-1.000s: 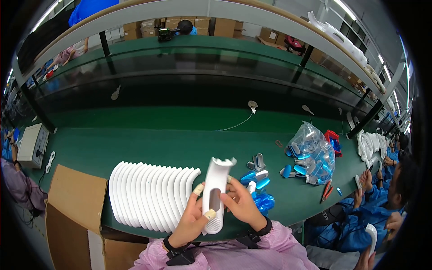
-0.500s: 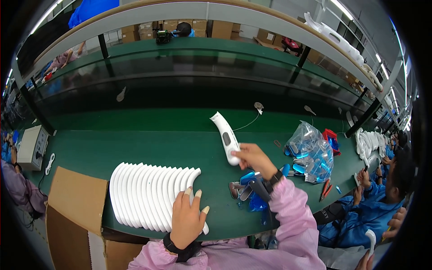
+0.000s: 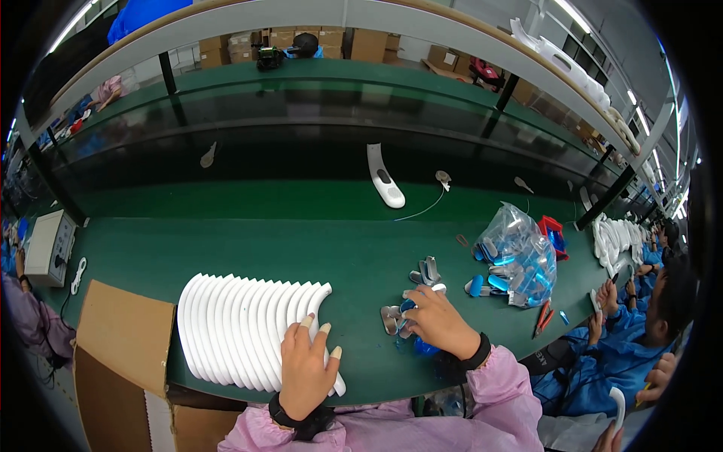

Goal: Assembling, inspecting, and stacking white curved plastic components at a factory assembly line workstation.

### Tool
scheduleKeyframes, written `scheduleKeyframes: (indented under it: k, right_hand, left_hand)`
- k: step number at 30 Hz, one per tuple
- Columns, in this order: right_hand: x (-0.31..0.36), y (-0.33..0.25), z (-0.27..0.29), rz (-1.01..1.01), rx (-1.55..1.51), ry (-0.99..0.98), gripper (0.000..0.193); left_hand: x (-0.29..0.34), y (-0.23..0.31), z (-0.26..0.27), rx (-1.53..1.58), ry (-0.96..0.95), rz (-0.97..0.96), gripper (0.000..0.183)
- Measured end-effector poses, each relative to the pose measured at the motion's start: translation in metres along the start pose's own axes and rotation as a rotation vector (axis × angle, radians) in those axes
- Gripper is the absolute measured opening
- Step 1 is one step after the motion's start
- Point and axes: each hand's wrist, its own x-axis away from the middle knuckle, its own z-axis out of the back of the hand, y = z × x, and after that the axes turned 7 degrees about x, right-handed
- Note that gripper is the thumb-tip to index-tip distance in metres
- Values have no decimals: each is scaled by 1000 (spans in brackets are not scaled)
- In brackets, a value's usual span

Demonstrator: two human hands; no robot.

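My left hand [image 3: 306, 374] lies with spread, straight fingers on the near right end of a row of white curved plastic shells [image 3: 245, 331], stacked side by side. Pale covers sit on its fingertips. My right hand [image 3: 443, 322] is over a small pile of oval grey and blue pieces [image 3: 390, 320], its fingers bent but apart; the tips are partly hidden among the pieces. At the back of the bench, away from both hands, rests a white curved handheld casing [image 3: 388, 188] with a dark oval window and a dotted round patch.
A clear bag of blue pieces [image 3: 520, 252], a red bin [image 3: 553, 237] and red-handled pliers [image 3: 543, 319] lie to the right. An open cardboard box [image 3: 128, 331] stands at left, near a grey control box [image 3: 53, 248]. A co-worker in blue [image 3: 614, 369] sits at right.
My right hand has let go of the white casing, which now rests farther back. That hand has come down and nearer, onto the oval pieces. My left hand stays on the shells.
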Motion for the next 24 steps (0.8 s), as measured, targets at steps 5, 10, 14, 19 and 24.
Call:
scheduleKeyframes:
  k: [5, 10, 14, 19, 24]
  right_hand:
    - [11, 8, 0, -52, -56, 125, 16]
    - [7, -31, 13, -230, -466, 504, 14]
    - [-1, -75, 9, -332, -754, 549, 19]
    - [5, -82, 5, -360, -1083, 416, 20]
    - [3, -76, 10, -279, -1146, 233, 19]
  left_hand:
    - [-8, 7, 8, 168, 30, 42, 38]
    - [-11, 17, 2, 490, -85, 32, 42]
    - [-9, 25, -4, 654, -155, 48, 51]
    - [-9, 26, -3, 713, -142, 48, 56]
    - [-4, 17, 0, 713, -217, 60, 57]
